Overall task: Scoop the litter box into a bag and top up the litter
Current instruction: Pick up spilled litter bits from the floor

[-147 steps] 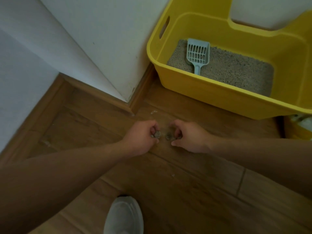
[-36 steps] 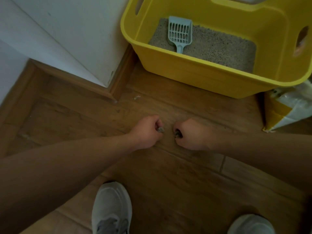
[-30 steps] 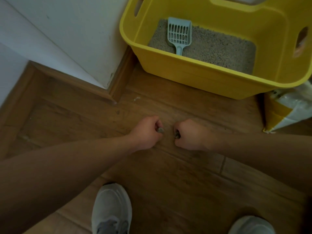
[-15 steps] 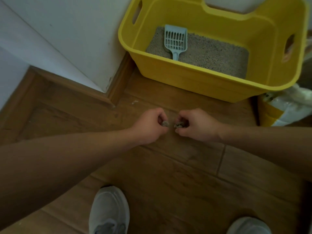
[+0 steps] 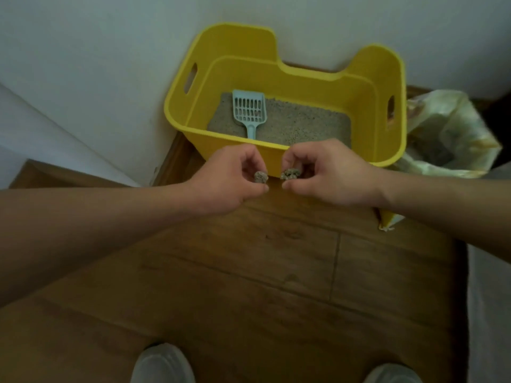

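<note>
A yellow litter box (image 5: pixel 279 76) stands against the white wall, holding grey litter (image 5: pixel 301 125) and a pale blue slotted scoop (image 5: pixel 249 110) lying at its left side. My left hand (image 5: pixel 232 181) pinches a grey litter clump (image 5: pixel 260 177) just in front of the box's near wall. My right hand (image 5: pixel 329 175) pinches a second clump (image 5: pixel 290 174) beside it. Both hands hover above the wooden floor, a few centimetres apart. An open, light plastic bag (image 5: pixel 453 139) with grey contents sits to the right of the box.
A yellow-and-white litter sack corner (image 5: pixel 387 219) shows under my right forearm. The wall corner and wooden skirting (image 5: pixel 168 161) lie left of the box. My two white shoes (image 5: pixel 161 364) stand on the wooden floor (image 5: pixel 249 272) at the bottom edge.
Both hands have risen from the floor with a clump in each, up to the box's front wall. The view has tilted up and the bag on the right has come into sight.
</note>
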